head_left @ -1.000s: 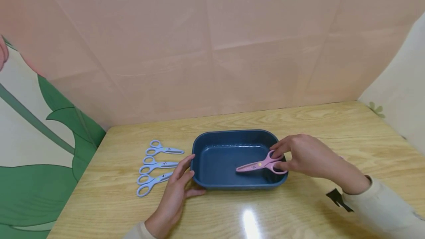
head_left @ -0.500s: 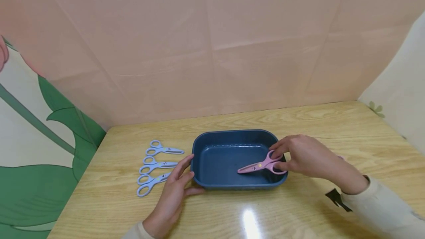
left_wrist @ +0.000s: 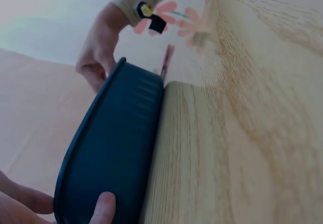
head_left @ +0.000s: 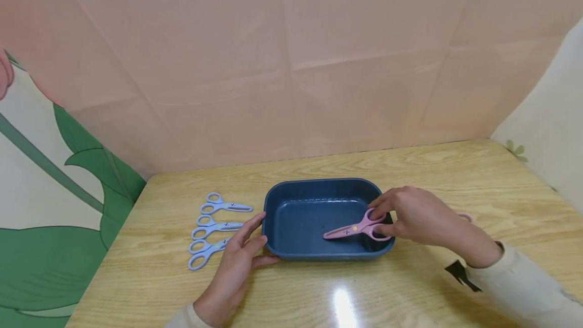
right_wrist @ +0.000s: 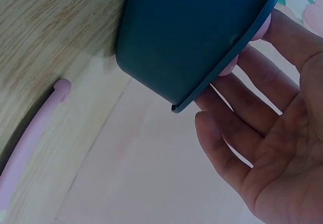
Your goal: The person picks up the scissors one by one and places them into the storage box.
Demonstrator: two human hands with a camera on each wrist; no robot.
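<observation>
In the head view my right hand [head_left: 421,216] pinches pink scissors [head_left: 348,230] by their finger loops, at the right end of a dark blue rectangular dish [head_left: 328,256]. The blades point left and slope down into the dish. In the right wrist view the right hand [right_wrist: 272,148] is behind the dish rim [right_wrist: 229,55], and its fingertips and the scissors are mostly hidden. My left hand [head_left: 234,262] holds the dish's near left corner, thumb [left_wrist: 104,209] against the outer wall and fingers at the left end.
Three pairs of light blue scissors [head_left: 230,206] lie in a column left of the dish, the lowest partly behind the left hand. Another pink handle [head_left: 466,217] shows on the wooden table [head_left: 410,287] behind the right wrist. A pinkish sheet [head_left: 291,90] hangs along the back edge.
The pink scissors have shifted only slightly within the dish, still between the right fingers. Slightly more of the pink handle behind the right wrist shows. The left hand has barely moved.
</observation>
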